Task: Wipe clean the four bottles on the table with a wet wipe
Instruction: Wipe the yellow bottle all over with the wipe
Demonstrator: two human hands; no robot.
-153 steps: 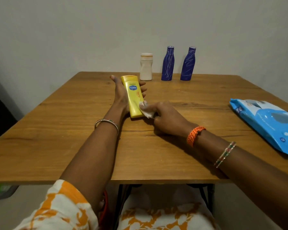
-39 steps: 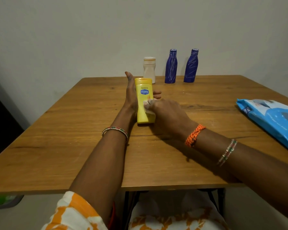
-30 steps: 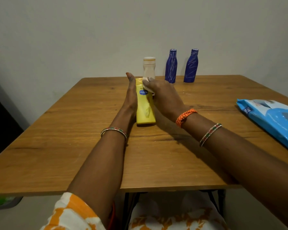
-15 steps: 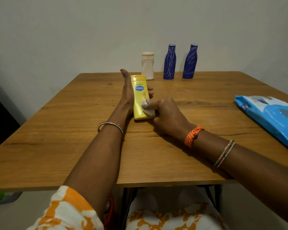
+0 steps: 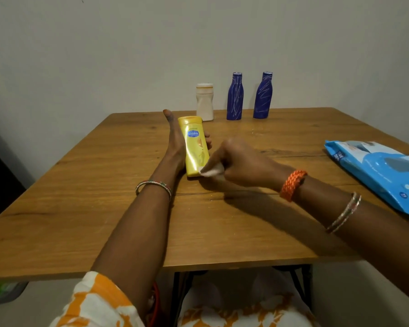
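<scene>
A yellow lotion bottle (image 5: pixel 194 147) lies tilted on the wooden table (image 5: pixel 104 197), cap pointing away from me. My left hand (image 5: pixel 175 142) cradles it from the left and underneath, thumb straight up and fingertips curled round its right side. My right hand (image 5: pixel 241 161) pinches a white wet wipe (image 5: pixel 211 171) against the bottle's near bottom corner. At the table's far edge stand a white bottle (image 5: pixel 204 102) and two dark blue bottles (image 5: pixel 235 96) (image 5: pixel 262 95), upright in a row.
A blue pack of wet wipes (image 5: pixel 378 171) lies flat at the table's right edge. The wall rises right behind the standing bottles. A green object (image 5: pixel 0 290) shows below the table at the left.
My right hand slid the wipe up to the yellow bottle's cap, then back down to its near bottom end. My left hand kept hold of the bottle.
</scene>
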